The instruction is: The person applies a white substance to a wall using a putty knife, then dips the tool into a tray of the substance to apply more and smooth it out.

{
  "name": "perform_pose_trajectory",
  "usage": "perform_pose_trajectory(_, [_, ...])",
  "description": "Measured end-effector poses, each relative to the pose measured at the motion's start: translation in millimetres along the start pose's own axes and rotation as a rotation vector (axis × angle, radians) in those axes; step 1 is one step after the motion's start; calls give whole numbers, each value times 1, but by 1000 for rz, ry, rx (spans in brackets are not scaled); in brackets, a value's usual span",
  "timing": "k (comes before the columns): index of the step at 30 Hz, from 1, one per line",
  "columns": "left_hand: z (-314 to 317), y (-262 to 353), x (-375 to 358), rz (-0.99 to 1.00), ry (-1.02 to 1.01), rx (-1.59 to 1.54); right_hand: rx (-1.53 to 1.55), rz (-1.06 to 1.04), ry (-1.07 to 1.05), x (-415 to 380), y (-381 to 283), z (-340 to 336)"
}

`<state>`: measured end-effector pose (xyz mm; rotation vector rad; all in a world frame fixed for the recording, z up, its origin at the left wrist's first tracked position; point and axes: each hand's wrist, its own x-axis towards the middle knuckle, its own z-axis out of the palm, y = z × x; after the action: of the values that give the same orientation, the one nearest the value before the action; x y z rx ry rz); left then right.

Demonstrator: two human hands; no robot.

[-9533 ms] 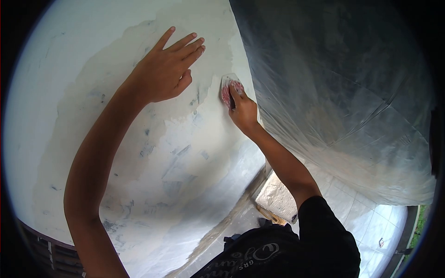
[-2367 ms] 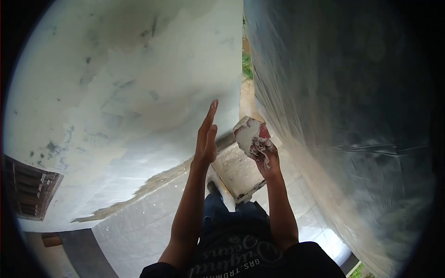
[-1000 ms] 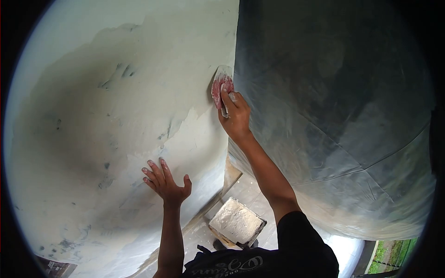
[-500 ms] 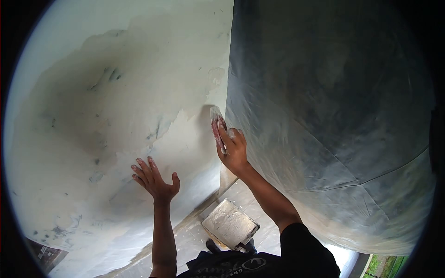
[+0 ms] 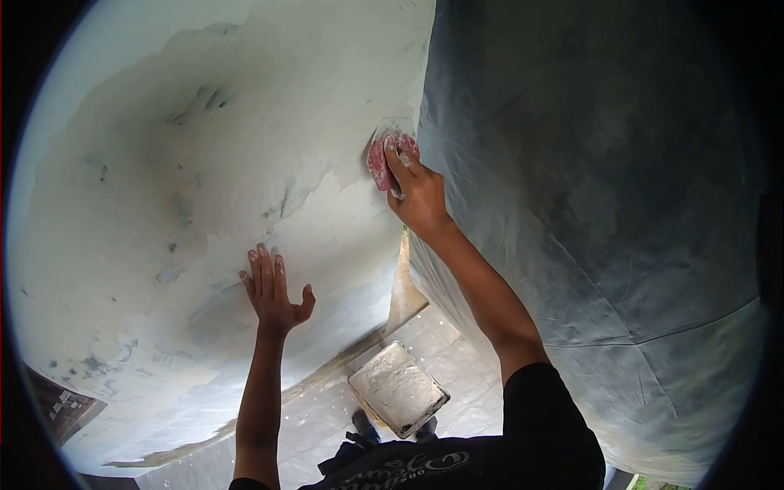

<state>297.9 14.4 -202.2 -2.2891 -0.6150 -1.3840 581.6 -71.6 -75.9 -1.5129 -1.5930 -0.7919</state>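
Observation:
My right hand (image 5: 420, 194) is wrapped round a red-handled scraper (image 5: 382, 163) smeared with white paste, its pale blade lying against the wall close to the wall's right edge. Lower and to the left, my left hand (image 5: 275, 298) rests on or just over the wall with its fingers spread and nothing in them; whitish paste marks its fingertips. The wall (image 5: 327, 220) is off-white with dark smudges and uneven patches of coating.
Translucent plastic sheeting (image 5: 588, 204) hangs along the right side. Below, a tray of white paste (image 5: 398, 387) stands above the tiled floor (image 5: 469, 384), near my feet. A dark object (image 5: 65, 404) shows at the lower left.
My right hand and the scraper have moved up along the wall, and the scraper has turned so more of its red handle and blade shows. My left hand's fingers now point more upward.

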Motion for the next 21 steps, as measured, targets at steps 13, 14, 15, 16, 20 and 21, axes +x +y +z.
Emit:
perform_pose_trajectory(13, [-11, 24, 50, 168, -158, -142, 68, 9, 125, -19, -7, -22])
perform_pose_trajectory(14, [-11, 27, 57, 164, -159, -136, 5, 26, 147, 5, -7, -26])
perform_pose_trajectory(15, [-10, 28, 64, 208, -178, -143, -59, 43, 172, 19, -7, -26])
perform_pose_trajectory(16, [-8, 28, 69, 253, -197, -150, -55, 41, 174, 24, -5, -18])
perform_pose_trajectory(20, [3, 23, 68, 368, -201, -42, -51, -72, 114, 3, -1, 21])
perform_pose_trajectory(21, [2, 24, 69, 349, -201, -40, -35, -75, 65, -13, -2, 28])
